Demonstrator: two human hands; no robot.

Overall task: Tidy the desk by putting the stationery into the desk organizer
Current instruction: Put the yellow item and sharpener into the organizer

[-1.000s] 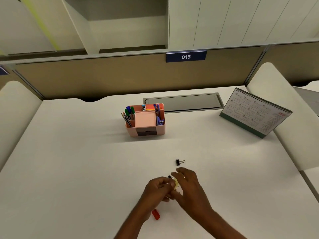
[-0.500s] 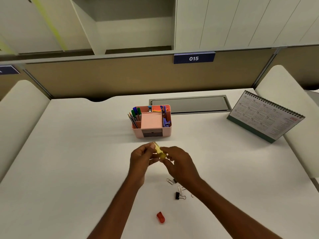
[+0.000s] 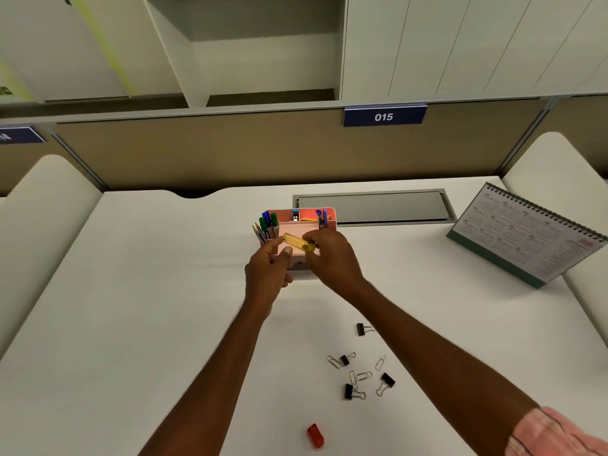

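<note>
A pink desk organizer stands mid-desk with markers, pencils and pens in its compartments. My right hand pinches a yellow translucent stick-shaped item and holds it over the organizer's front. My left hand is just left of it, fingers loosely curled, fingertips near the yellow item's left end. On the near desk lie several binder clips and paper clips. A small red cap-like piece lies at the near edge.
A desk calendar stands at the right. A grey cable-tray lid is set into the desk behind the organizer. A partition with the sign 015 closes the back; padded dividers flank both sides.
Both hands have carried the yellow item away from the clips and forward to the organizer. My view has shifted, so the clips and red piece now lie nearer to me.
</note>
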